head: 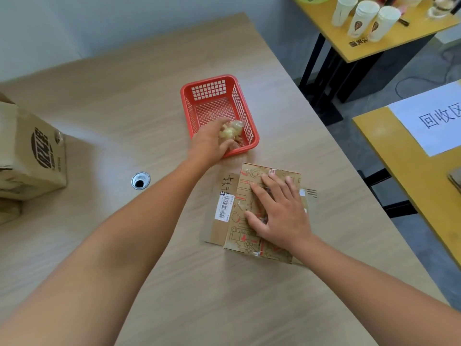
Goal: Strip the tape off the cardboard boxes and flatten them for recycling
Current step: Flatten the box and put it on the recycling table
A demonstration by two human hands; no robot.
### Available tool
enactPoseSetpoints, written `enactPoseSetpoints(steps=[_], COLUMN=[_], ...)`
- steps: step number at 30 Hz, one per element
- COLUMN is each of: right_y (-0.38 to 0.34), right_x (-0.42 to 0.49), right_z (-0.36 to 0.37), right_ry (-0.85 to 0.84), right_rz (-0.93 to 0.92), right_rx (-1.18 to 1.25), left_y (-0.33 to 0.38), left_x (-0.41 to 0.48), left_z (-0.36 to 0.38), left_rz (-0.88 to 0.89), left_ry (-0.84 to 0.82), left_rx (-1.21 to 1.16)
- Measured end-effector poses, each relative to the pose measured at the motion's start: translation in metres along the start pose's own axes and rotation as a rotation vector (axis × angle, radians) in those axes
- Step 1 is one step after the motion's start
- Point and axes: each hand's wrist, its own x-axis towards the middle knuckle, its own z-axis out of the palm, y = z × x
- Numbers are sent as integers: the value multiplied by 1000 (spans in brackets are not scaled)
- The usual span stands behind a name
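A small printed cardboard box (234, 221) lies on the wooden table (124, 108), its flaps spread and a barcode label on its left side. My right hand (279, 213) rests flat on top of it with fingers spread. My left hand (210, 143) reaches over the near wall of a red plastic basket (212, 96) and grips a crumpled wad of clear tape (230, 131) just inside the basket. A larger cardboard box (30, 151) stands upright at the left edge of the table.
A round cable hole (140, 180) sits in the table left of my left forearm. To the right stand two yellow tables: the far one holds paper cups (364, 18), the near one a white paper sign (434, 118). Floor gap lies between them.
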Motion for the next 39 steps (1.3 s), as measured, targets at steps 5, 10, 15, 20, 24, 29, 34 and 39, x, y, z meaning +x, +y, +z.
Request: enactPoseSetpoints(steps=[5,10,15,20,24,29,34,39], right_y=[5,-6,-27,-89,-145,-210,-246,-249], right_x=[-3,-7,-31,-102,-142,-184,-182,-174], right_z=[5,-5,-5,3,6,16,24,21], right_ry=[149,276,108,-91,-303,-419,-477,-511], right_rz=[13,333,421,317,394,318,294,240], right_rx=[125,171,363,494,744,730,711,700], left_y=[7,27,32,0,-28,-64,-78,-79], left_x=[-44,-145,-241,-320,-389,-459,-491,-493], left_z=[-14,15,36,10,-13,-38,-45,-53], left_rz=[1,-82,-213,-305,-384,-430,-495,-508], left_ry=[209,-59,-98,19,7,-30,-2,-40], left_rx=[-169,-392,-426,-330,-221,-184,-122,-120])
